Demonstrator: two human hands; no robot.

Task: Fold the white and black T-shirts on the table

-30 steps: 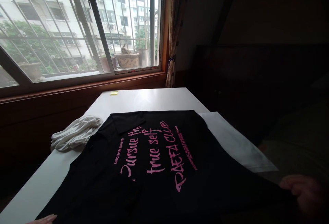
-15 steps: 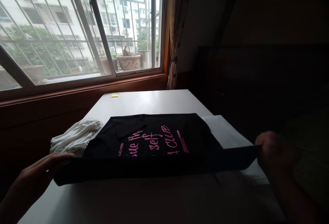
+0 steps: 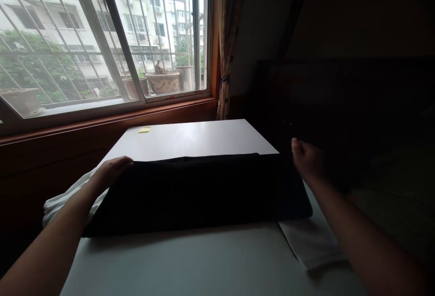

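A black T-shirt (image 3: 200,196) lies across the white table, its near part folded up and over so that a plain dark side faces me and its pink lettering is hidden. My left hand (image 3: 117,167) is closed on the far left corner of the shirt, fingers over the edge. At the far right corner my right hand (image 3: 307,159) is closed in a pinch on the fabric, slightly above the table. A bunched white cloth (image 3: 64,198) lies beside my left forearm. Beneath the shirt's right end a flat pale cloth (image 3: 307,246) sticks out.
The white table (image 3: 200,137) reaches toward the window wall. A yellow sticky note (image 3: 144,129) is near its far left corner. Behind stand a barred window (image 3: 136,46) and a tied curtain (image 3: 224,60). Dark furniture (image 3: 340,101) fills the right side.
Both my hands have moved away from me and inward, carrying the shirt's near edge up and over its far part. The pink lettering has gone out of sight.
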